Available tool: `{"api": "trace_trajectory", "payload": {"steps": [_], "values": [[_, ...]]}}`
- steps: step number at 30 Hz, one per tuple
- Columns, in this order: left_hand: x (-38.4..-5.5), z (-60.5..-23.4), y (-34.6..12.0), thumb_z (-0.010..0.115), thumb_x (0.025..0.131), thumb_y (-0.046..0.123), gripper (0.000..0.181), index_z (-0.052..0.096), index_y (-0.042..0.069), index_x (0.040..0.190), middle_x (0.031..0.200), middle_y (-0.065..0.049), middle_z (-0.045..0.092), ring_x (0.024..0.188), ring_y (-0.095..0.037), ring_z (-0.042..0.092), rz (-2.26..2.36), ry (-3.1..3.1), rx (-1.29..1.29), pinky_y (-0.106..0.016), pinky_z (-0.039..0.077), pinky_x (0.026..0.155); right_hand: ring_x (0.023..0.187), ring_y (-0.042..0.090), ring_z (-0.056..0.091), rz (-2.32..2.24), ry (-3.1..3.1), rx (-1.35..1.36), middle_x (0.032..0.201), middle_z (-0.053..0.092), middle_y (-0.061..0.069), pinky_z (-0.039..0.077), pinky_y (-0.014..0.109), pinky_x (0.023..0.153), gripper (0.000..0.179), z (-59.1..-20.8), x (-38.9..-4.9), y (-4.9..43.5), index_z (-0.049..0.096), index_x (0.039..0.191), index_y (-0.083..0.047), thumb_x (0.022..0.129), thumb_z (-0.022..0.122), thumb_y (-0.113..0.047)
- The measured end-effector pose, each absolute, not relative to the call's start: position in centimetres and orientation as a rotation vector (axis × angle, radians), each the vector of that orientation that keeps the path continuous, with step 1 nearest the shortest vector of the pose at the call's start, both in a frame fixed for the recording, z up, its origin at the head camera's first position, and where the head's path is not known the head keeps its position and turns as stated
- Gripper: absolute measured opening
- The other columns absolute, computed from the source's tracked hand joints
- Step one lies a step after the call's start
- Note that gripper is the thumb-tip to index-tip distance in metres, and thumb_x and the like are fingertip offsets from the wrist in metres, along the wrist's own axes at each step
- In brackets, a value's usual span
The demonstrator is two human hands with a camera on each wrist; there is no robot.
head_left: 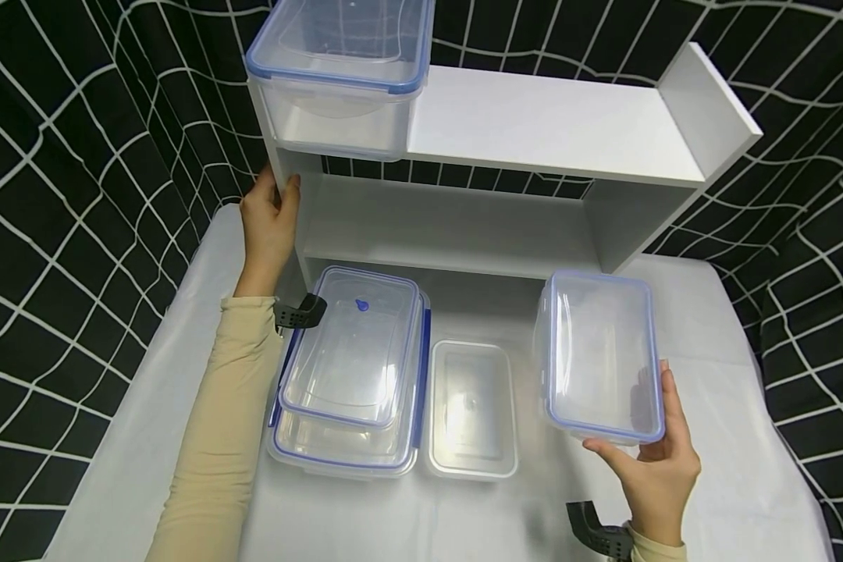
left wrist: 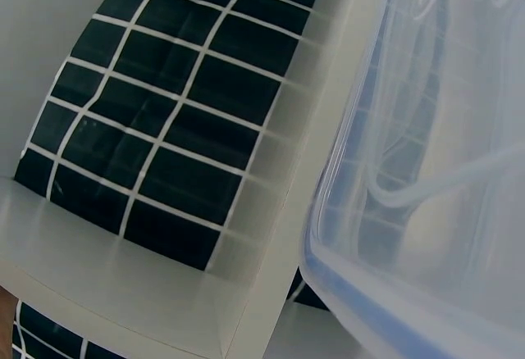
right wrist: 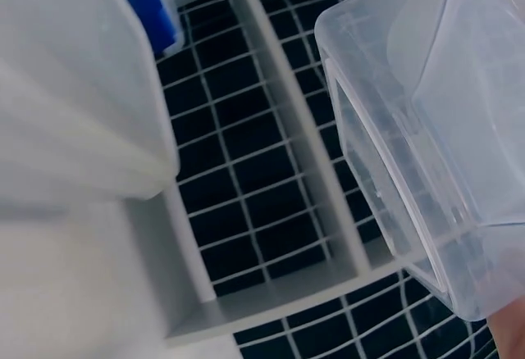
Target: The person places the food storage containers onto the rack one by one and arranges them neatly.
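Observation:
My left hand (head_left: 268,230) grips the front edge of the left side panel of a white shelf unit (head_left: 449,218), thumb and fingers on opposite sides of it. My right hand (head_left: 663,468) holds a clear plastic food container (head_left: 600,355) with a blue rim by its lower right corner, in front of the shelf's right end. In the right wrist view this container (right wrist: 410,129) is tilted, with a bit of the hand at the edge. A larger clear container (head_left: 337,117) with a blue-edged lid sits on the shelf top, above my left hand.
On the white-covered table (head_left: 702,336), a smaller blue-rimmed lidded container (head_left: 351,351) lies on a larger one (head_left: 344,449) with blue side clips. Right of them stands a low clear container (head_left: 472,410). Black cloth with white grid lines (head_left: 63,234) hangs around the table.

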State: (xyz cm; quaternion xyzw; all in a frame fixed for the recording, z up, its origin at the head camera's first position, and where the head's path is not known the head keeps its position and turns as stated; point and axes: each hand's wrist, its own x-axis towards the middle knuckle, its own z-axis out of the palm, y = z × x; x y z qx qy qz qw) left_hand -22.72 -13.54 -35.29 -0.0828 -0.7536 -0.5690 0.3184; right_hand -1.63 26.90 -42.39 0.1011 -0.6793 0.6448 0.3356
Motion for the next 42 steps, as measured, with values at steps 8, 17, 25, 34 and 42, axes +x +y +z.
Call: {"api": "trace_trajectory", "payload": {"steps": [8, 17, 25, 34, 42], "values": [[-22.8, -35.3, -13.7, 0.05, 0.094, 0.0, 0.03, 0.055, -0.01, 0.122, 0.12, -0.023, 0.06, 0.109, -0.026, 0.058, -1.502, -1.987, -0.217, -0.028, 0.047, 0.086, 0.131, 0.03, 0.039, 1.718, -1.652, 0.329, 0.141, 0.038, 0.027, 0.037, 0.026, 0.1, 0.106, -41.0, -2.3, 26.3, 0.038, 0.134, 0.016, 0.045, 0.092, -0.006], [-22.8, -35.5, -13.7, 0.05, 0.095, 0.003, 0.03, 0.055, -0.008, 0.123, 0.118, -0.021, 0.061, 0.103, -0.024, 0.06, -1.494, -2.011, -0.2, -0.024, 0.046, 0.081, 0.128, 0.034, 0.041, 1.749, -1.53, 0.382, 0.138, 0.039, 0.031, 0.037, 0.03, 0.1, 0.107, -39.2, -2.9, 25.5, 0.041, 0.131, 0.018, 0.04, 0.093, 0.0], [-22.7, -35.5, -13.6, 0.05, 0.094, 0.002, 0.028, 0.056, -0.01, 0.119, 0.114, -0.025, 0.062, 0.101, -0.026, 0.061, -1.487, -2.004, -0.197, -0.022, 0.045, 0.079, 0.126, 0.036, 0.043, 1.745, -1.471, 0.431, 0.137, 0.04, 0.031, 0.039, 0.032, 0.1, 0.106, -37.4, -3.5, 24.5, 0.043, 0.129, 0.019, 0.038, 0.094, -0.001], [-22.8, -35.6, -13.7, 0.05, 0.094, 0.002, 0.026, 0.057, -0.01, 0.117, 0.113, -0.024, 0.063, 0.096, -0.025, 0.061, -1.492, -1.993, -0.207, -0.019, 0.044, 0.075, 0.125, 0.038, 0.043, 1.707, -1.434, 0.478, 0.136, 0.043, 0.03, 0.038, 0.038, 0.101, 0.103, -35.1, -4.7, 23.5, 0.047, 0.126, 0.018, 0.037, 0.095, -0.005], [-22.9, -35.7, -13.8, 0.051, 0.094, 0.002, 0.03, 0.056, -0.008, 0.122, 0.117, -0.023, 0.061, 0.103, -0.025, 0.06, -1.488, -1.989, -0.22, -0.024, 0.046, 0.08, 0.122, 0.042, 0.045, 1.708, -1.351, 0.519, 0.134, 0.044, 0.032, 0.04, 0.042, 0.099, 0.103, -33.7, -6.0, 22.6, 0.05, 0.122, 0.018, 0.033, 0.096, -0.005]]}}
